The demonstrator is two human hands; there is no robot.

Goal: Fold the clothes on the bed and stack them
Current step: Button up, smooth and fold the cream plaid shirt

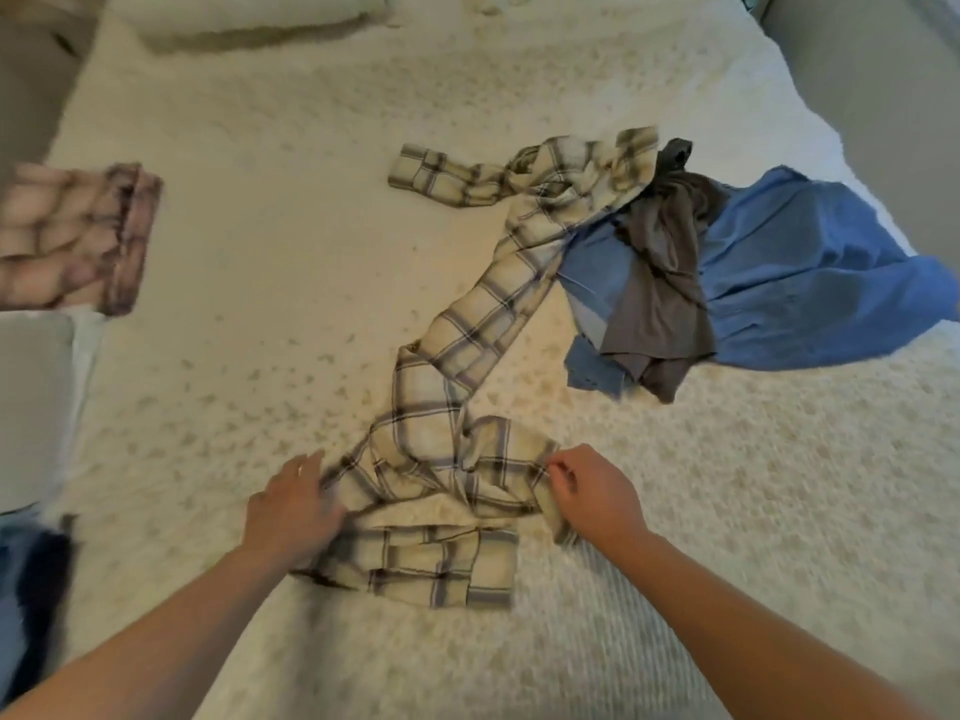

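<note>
Plaid shirt (467, 324) – cream w/ dark checks, strung out in a long twisted line across the bed (260, 226), near end bunched at abt 6 o'clock of the frame, far end w/ one sleeve reaching up toward 1 o'clock. Not folded yet, not even flat.

Left hand (291, 511) sits at the 9 o'clock side of the near bunch, fingers reaching onto the cloth edge; looks like a hold but the view is blurred, so can't tell if they're curled round it or just pressing. Right hand (587, 496) at the 3 o'clock side, thumb & fingers pinched on a fold of the plaid. Hands apart, shirt's near end between them.

Step, as I read it: spreading/straightening the shirt, i.e. prep before the 1st fold. Next move prob. needs both hands to draw the near end apart & toward the person so the body opens flat, then untwist the middle & free the far end, which lies touching the pile at 2 o'clock. Pulling hard could drag that pile along.

That pile: grey garment (660, 283) draped over blue garment (810, 272), both crumpled, unfolded, at 2–3 o'clock of the shirt's middle.

At 9 o'clock, well apart, a folded pinkish plaid piece (78, 236) – likely the start of the stack, so the task seems early. Below it, at the frame's left edge, more blue/dark cloth (31, 589), too blurred to name. Pillow (249, 18) at 11 o'clock, far end of the bed.
</note>
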